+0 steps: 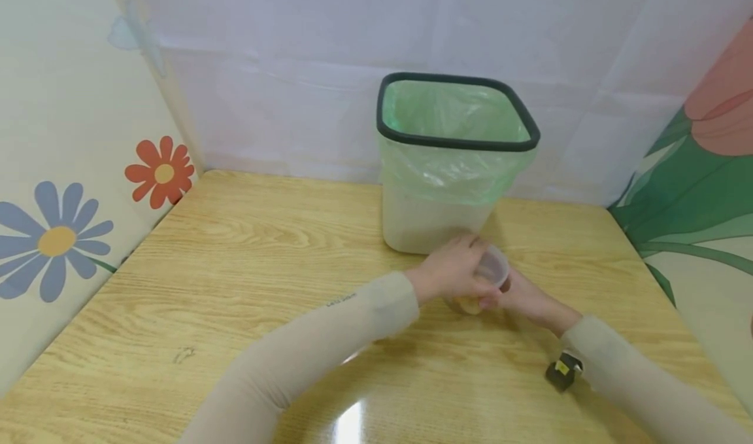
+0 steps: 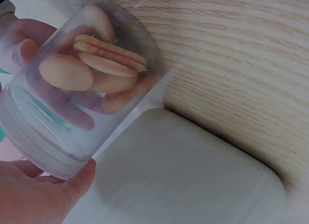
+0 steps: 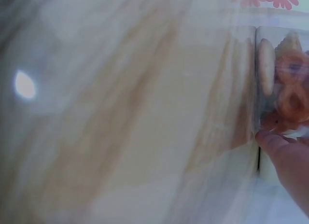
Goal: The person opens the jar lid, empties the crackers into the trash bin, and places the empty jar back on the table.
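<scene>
Holding a clear, tilted jar [image 2: 36,125] between them, the left hand [image 1: 450,267] pinches its thick-rimmed end while the right hand [image 1: 526,298] curls round its body. Inside lie pale oval biscuits [image 2: 66,72] and a ridged sandwich biscuit [image 2: 108,50] with reddish filling; the jar is just before a bin [image 1: 423,225] lined with green plastic [image 1: 453,176].

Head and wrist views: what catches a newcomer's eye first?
Probably the bin with its green liner and dark rim, at the back of the table. In front of it, the left hand and right hand hold a clear jar of biscuit-like pieces, large in the left wrist view. A red flower marks the left backdrop.
</scene>
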The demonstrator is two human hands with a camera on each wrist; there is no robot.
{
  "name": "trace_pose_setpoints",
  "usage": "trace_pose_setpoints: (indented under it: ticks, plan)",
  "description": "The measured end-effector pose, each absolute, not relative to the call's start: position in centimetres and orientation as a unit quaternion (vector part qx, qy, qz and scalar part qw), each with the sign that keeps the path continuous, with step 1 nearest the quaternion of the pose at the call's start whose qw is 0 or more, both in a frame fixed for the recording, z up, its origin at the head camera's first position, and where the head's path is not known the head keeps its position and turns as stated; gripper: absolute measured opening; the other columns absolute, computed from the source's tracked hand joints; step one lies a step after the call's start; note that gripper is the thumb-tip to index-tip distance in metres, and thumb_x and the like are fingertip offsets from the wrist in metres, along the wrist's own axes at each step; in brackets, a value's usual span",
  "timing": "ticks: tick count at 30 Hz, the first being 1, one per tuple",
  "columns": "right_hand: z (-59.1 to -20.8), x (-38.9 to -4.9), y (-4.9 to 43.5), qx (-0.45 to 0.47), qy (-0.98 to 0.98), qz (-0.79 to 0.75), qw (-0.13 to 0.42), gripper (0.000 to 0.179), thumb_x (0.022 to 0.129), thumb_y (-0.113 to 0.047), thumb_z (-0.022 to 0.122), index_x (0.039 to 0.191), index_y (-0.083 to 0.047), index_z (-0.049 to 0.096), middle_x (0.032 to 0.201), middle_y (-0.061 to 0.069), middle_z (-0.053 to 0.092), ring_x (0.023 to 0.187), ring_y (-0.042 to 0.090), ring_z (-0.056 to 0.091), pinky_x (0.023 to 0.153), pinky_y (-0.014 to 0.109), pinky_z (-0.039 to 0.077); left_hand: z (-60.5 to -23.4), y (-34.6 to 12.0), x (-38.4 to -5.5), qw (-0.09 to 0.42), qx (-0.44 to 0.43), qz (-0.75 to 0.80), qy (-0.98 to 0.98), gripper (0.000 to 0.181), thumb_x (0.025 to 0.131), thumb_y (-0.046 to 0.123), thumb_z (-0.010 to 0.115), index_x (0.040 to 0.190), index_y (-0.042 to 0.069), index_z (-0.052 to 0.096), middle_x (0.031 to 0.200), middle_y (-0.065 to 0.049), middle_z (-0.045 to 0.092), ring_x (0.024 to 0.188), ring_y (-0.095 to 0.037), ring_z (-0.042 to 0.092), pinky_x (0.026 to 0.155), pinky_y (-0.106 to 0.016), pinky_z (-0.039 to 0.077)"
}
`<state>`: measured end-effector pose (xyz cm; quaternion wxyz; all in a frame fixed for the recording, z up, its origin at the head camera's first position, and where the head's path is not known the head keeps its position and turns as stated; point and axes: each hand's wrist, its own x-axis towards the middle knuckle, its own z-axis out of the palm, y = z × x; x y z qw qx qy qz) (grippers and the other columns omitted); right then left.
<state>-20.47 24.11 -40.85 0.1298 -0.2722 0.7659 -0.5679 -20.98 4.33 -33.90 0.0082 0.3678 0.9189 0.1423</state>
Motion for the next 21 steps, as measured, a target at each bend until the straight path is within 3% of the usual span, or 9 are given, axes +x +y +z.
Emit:
trace_pose_setpoints:
  ticks: [21]
  plan:
    - [-40.86, -20.4, 24.1, -0.253, 0.777, -0.558, 0.141, 0.089, 0.078, -0.002, 0.07, 0.148, 0.01, 0.016, 0.139, 0.034, 0.037, 0.115, 0.013, 0.049, 0.095, 0.022, 0.042, -34.71, 4.74, -20.41, -0.045, 0.343, 0.156, 0.925, 0.078, 0.081, 0.062, 0.068, 0.131, 0.004, 0.053, 0.124, -0.009, 0.054, 0.114, -0.019, 0.05, 0.096, -0.028, 0.044]
